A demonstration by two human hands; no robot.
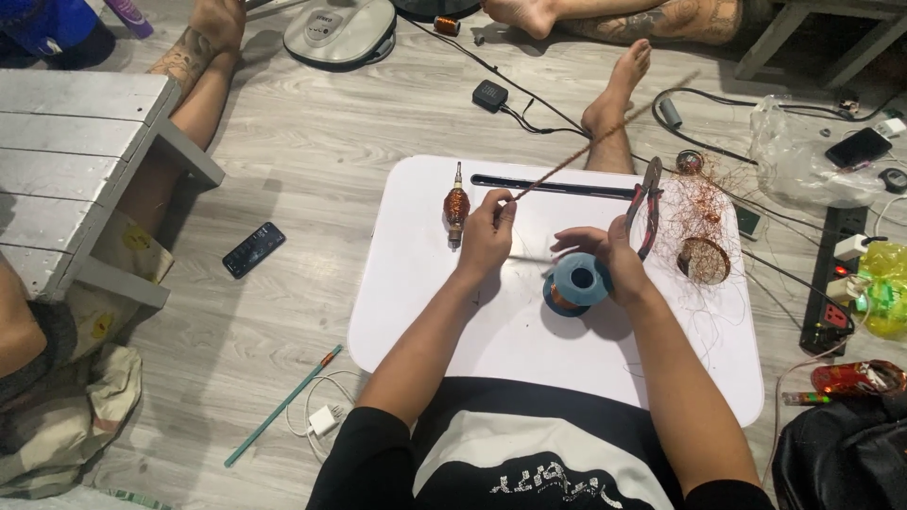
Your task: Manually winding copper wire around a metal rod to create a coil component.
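Note:
My left hand pinches the near end of a long twisted copper wire strand that runs up and to the right over the white tray table. My right hand rests on a blue spool of copper wire lying on the table. Left of my left hand lies a motor armature with copper windings. Red-handled pliers lie just right of my right hand. A tangle of loose copper wire sits at the table's right edge.
A black slot handle runs along the table's far side. On the wooden floor lie a black phone, a thin green rod, a white charger and a power strip. Other people's legs are around; a grey bench stands left.

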